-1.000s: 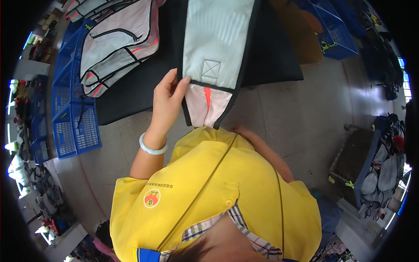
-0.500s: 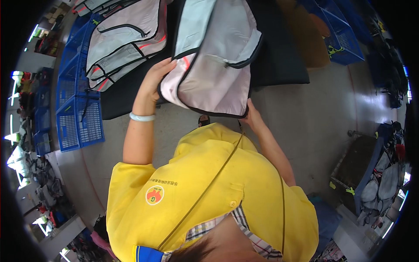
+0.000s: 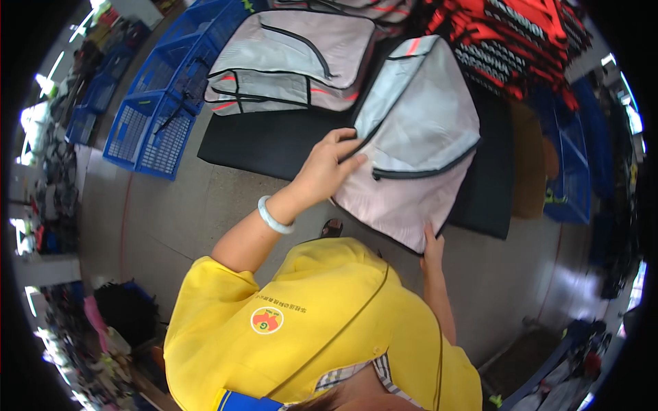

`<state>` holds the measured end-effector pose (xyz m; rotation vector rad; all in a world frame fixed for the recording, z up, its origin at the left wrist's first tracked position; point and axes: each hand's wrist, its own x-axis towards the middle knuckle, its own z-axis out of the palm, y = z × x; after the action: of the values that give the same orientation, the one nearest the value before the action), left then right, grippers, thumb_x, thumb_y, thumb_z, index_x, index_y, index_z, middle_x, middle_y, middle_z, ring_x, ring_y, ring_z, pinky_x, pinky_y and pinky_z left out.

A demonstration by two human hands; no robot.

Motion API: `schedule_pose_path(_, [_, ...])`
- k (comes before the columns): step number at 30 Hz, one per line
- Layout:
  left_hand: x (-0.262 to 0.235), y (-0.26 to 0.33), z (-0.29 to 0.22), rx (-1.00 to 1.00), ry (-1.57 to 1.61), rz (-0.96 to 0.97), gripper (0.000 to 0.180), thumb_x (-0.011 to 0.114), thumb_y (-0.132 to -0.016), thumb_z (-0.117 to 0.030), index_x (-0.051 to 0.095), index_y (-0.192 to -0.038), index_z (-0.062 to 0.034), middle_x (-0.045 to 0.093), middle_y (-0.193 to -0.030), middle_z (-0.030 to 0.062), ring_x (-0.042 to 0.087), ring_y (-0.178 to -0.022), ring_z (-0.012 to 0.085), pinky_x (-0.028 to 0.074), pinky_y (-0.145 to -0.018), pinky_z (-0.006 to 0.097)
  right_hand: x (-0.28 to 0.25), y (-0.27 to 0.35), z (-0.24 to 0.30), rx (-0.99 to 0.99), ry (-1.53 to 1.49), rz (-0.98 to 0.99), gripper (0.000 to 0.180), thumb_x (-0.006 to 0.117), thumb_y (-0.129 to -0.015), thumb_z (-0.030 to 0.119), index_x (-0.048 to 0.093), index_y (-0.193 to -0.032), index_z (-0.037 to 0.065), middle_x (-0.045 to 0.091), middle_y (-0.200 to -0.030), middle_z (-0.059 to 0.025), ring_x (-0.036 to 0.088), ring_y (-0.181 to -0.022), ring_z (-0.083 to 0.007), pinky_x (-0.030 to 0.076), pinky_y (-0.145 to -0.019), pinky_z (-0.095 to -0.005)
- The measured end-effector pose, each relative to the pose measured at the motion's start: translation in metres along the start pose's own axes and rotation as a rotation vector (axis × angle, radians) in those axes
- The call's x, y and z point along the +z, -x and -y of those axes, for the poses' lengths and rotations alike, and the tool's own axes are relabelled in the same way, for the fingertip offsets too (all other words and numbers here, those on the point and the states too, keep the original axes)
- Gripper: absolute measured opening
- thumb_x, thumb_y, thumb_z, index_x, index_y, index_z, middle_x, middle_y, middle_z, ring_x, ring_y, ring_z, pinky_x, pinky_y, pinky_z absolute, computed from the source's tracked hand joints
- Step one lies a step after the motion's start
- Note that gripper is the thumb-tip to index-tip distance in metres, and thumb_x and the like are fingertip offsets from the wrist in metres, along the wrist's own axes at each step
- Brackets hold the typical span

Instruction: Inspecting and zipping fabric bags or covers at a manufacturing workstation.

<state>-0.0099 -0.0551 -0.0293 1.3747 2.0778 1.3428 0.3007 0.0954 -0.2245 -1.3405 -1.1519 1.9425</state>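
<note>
A pale pink and light grey sewn bag piece [image 3: 425,195], edged in black with a curved dark zipper, lies slanted over the front of a black table [image 3: 253,145]. On its left edge, my left hand [image 3: 327,168] grips the fabric between thumb and fingers. Its near corner is held by my right hand [image 3: 432,248], whose thumb lies on top while the other fingers are hidden beneath. To the left on the table rest similar bag pieces [image 3: 295,51] with black trim and red-orange strips.
Blue plastic crates [image 3: 151,140] line the table's left side. At the far right is a stack of red and black pieces [image 3: 507,44]. A brown cardboard sheet or box [image 3: 528,168] and another blue crate [image 3: 574,175] stand beyond the table's right end.
The view has shifted, bringing the red and black stack into sight. The bag piece has turned and lies lower against the table. My left hand has moved further along its edge.
</note>
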Motion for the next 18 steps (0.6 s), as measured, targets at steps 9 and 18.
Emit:
schedule_pose_path(9, [-0.054, 0.051, 0.009, -0.073, 0.473, -0.562, 0.052, 0.061, -0.089, -0.007, 0.043, -0.137, 0.0052, 0.04, -0.143, 0.0178, 0.049, -0.116, 0.0188, 0.037, -0.103, 0.032, 0.132, 0.002, 0.304, -0.8, 0.699, 0.14, 0.034, 0.06, -0.093, 0.012, 0.06, -0.121, -0.009, 0.064, -0.121, -0.0148, 0.058, -0.112, -0.0202, 0.043, -0.099, -0.0333])
schedule_pose_path(18, [-0.059, -0.095, 0.073, -0.399, 1.066, -0.641, 0.082, 0.067, -0.089, -0.015, 0.015, -0.153, -0.013, 0.041, -0.142, 0.0113, 0.048, -0.121, 0.0229, 0.049, -0.085, 0.037, 0.237, 0.037, 0.308, -1.306, 0.78, 0.217, 0.051, 0.062, -0.086, -0.001, 0.049, -0.135, 0.0, 0.055, -0.133, -0.0177, 0.058, -0.116, -0.0282, 0.047, -0.097, -0.0374])
